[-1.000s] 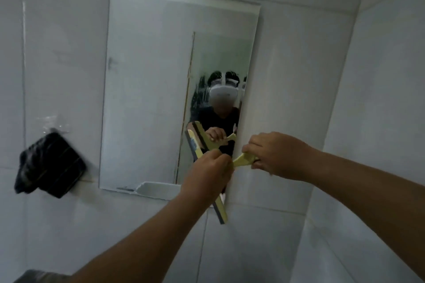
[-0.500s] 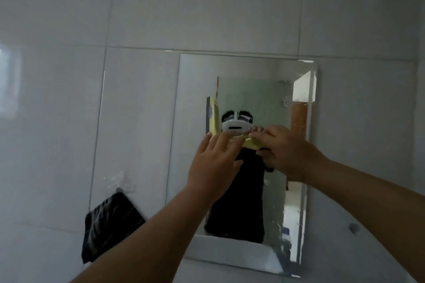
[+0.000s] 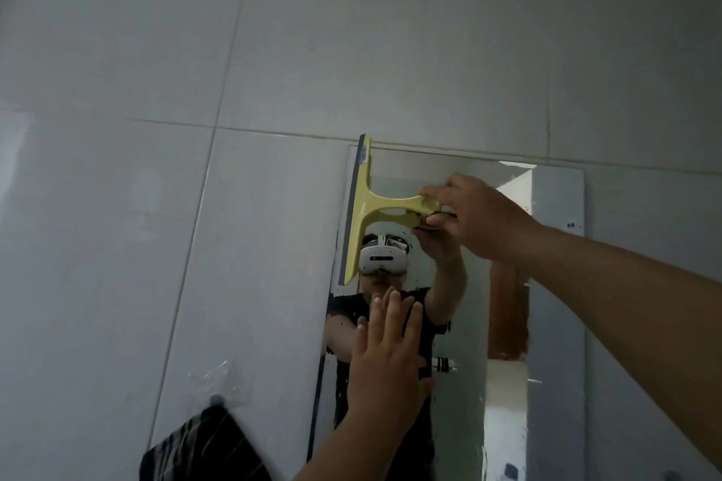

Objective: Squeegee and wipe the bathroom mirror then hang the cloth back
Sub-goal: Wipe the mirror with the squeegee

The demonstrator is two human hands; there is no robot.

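Squeegee [image 3: 361, 207] work is starting at the mirror's [image 3: 461, 324] upper left corner: the yellow tool is standing with its long blade upright along the left edge of the glass, the top end poking just above the mirror's top edge, and the handle running out sideways to the right. The right hand [image 3: 474, 217] is gripping the far end of that handle, fingers curled and pressed together around it, thumb side up, so the blade is sitting well to the left of the knuckles and the handle's open loop is showing bare between blade and fingers. The left hand [image 3: 386, 355] is hovering lower down in front of the glass, palm toward the mirror, fingers straight and slightly spread, holding nothing; whether it is touching the surface I cannot tell. A dark striped cloth [image 3: 203, 445] is hanging on the white tiled wall [image 3: 156, 207] to the lower left, below a clear stick-on hook [image 3: 215, 398], well apart from both hands.

Half a second ago both hands were bunched together at the handle in the middle of the mirror, the blade only partly showing behind them. Now the left hand is coming away and dropping lower, the right hand alone is carrying the tool, and the blade is sitting higher and farther left, up in the corner.
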